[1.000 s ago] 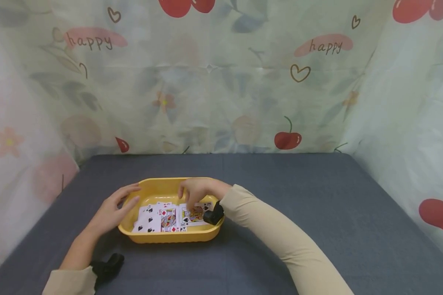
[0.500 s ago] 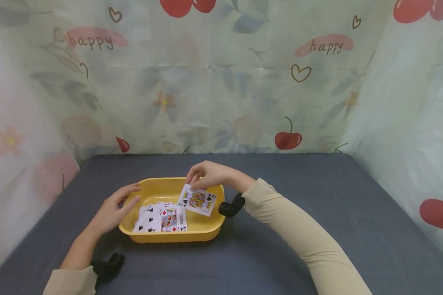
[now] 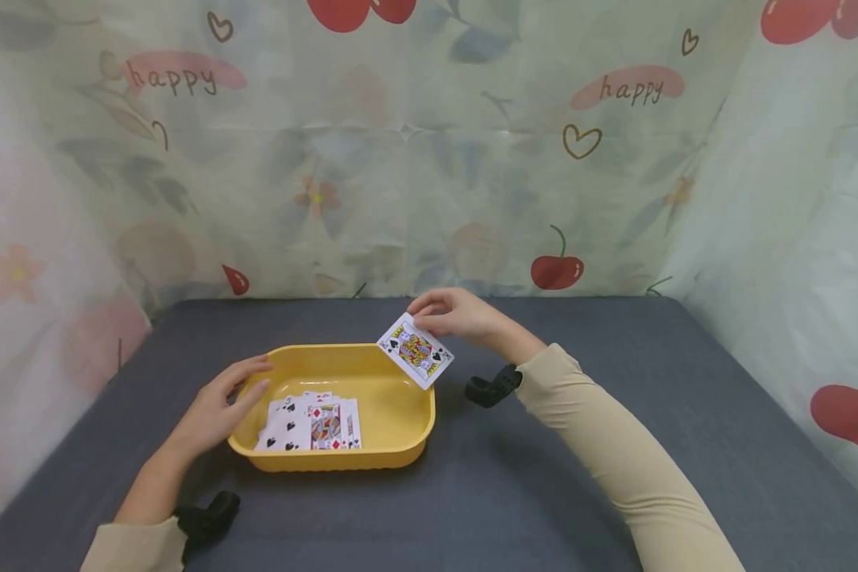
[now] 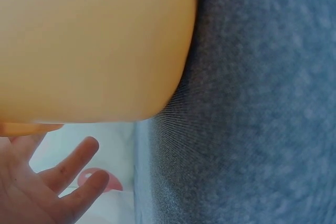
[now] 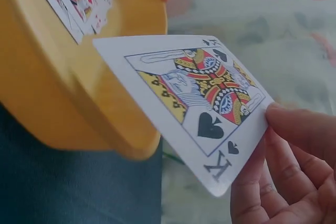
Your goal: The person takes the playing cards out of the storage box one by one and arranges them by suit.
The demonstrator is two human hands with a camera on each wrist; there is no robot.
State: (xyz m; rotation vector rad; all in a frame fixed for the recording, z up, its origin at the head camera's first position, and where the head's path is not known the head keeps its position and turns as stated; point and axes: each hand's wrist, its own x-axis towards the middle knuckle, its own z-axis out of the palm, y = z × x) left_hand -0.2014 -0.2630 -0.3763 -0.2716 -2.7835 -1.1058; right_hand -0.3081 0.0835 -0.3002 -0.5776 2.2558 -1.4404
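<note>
Right hand [image 3: 466, 314] pinches a king of spades [image 3: 416, 351] at the yellow tray [image 3: 329, 461]'s far right corner; left hand [image 3: 218, 403], fingers spread, is at its left edge. Other cards [image 3: 286, 425] lie toward its near left corner.

Card [image 5: 210, 85] btwn R fingers [image 5: 286, 169]: white, blk K + spades, fig. in red/yel/blue. Tub [image 3: 329, 460] by L fingers [image 3: 246, 369]: plain yel. Cards [image 3: 324, 426] right of L fingers: white w/ red diamonds, blk spades. Cloth [image 3: 701, 389] under fingers: dk blue-grey. Behind fingers: beige sleeves [image 3: 636, 469], blk mounts [image 3: 492, 388]. Drape [image 3: 415, 206] beyond: pale grn, red-cherry + brn-heart print.
</note>
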